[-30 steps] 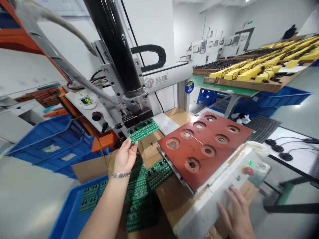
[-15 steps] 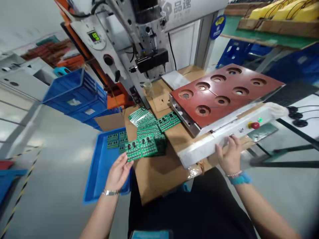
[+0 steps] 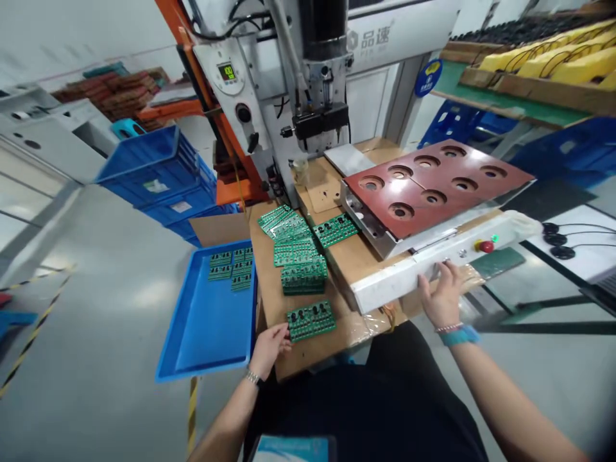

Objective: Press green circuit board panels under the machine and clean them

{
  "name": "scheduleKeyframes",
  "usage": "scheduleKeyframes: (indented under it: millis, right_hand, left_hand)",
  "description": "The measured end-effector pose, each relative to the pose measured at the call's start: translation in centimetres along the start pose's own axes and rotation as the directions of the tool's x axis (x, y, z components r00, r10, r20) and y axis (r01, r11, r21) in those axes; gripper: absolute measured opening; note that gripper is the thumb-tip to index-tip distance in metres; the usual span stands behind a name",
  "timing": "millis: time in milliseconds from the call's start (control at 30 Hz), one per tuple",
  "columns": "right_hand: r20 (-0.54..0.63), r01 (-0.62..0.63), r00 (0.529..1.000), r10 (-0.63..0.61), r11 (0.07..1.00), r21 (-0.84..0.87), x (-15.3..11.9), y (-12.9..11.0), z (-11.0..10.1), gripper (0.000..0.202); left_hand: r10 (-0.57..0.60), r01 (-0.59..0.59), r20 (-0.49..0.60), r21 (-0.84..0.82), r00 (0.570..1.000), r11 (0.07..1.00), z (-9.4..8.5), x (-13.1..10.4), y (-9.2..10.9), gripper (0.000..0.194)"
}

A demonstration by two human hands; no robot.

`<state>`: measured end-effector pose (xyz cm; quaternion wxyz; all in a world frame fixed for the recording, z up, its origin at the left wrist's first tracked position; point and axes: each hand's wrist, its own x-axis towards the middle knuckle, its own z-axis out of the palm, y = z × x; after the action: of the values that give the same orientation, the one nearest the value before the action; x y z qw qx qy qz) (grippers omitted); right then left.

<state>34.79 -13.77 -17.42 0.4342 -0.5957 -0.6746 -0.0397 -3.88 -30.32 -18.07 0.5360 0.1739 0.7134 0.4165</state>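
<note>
My left hand (image 3: 270,350) pinches the left edge of a green circuit board (image 3: 312,321) with black round parts on it. That board is low over the front of the brown worktop (image 3: 308,351); I cannot tell whether it touches. Just behind it stands a stack of green circuit boards (image 3: 303,274), with more boards (image 3: 285,223) fanned out farther back. My right hand (image 3: 441,296) rests on the white control bar (image 3: 385,287), thumb and fingers apart. Its fingertips are on the bar's top, by a button they partly cover; the hand grips nothing.
A blue tray (image 3: 206,333) with several small boards (image 3: 240,273) lies at the left. Right of centre is a red fixture plate (image 3: 433,186) with round recesses, below and beside the machine head (image 3: 320,119). A red emergency button (image 3: 486,246) sits on the bar. Blue crates (image 3: 149,173) are stacked behind.
My left hand has brought the circuit board from beside the stack to the right and nearer me, low over the worktop's front. My right hand stays on the control bar. The view has shifted.
</note>
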Motion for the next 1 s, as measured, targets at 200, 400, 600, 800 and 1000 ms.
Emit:
scheduleKeyframes:
  millis: [200, 400, 600, 800, 1000]
  right_hand:
    - [0.031, -0.009, 0.999, 0.009, 1.0, 0.01, 0.0, -0.2, -0.1, 0.055]
    - [0.026, -0.023, 0.999, 0.023, 1.0, 0.015, 0.3, -0.3, -0.2, 0.056]
    - [0.016, -0.051, 0.999, 0.051, 0.999, 0.012, 0.2, -0.5, 0.1, 0.055]
    - [0.005, -0.065, 0.998, 0.065, 0.998, 0.025, 0.1, -0.8, 0.2, 0.055]
    - [-0.035, -0.062, 0.997, 0.063, 0.998, 0.03, -0.2, -0.8, 0.7, 0.053]
  left_hand:
    - [0.084, -0.072, -0.072, 0.163, 0.994, 0.984, -1.1, 3.7, 4.8, 0.029]
    - [0.135, -0.13, -0.029, 0.152, 0.99, 0.98, 1.6, 7.4, 7.3, 0.033]
    - [0.16, -0.161, 0.033, 0.034, 0.987, 0.986, 0.5, 6.3, 7.1, 0.03]
    - [0.285, -0.279, -0.009, -0.234, 0.958, 0.931, -2.3, 3.5, 11.4, 0.01]
    - [0.424, -0.378, -0.006, -0.464, 0.906, 0.801, 1.6, 4.0, 21.8, 0.013]
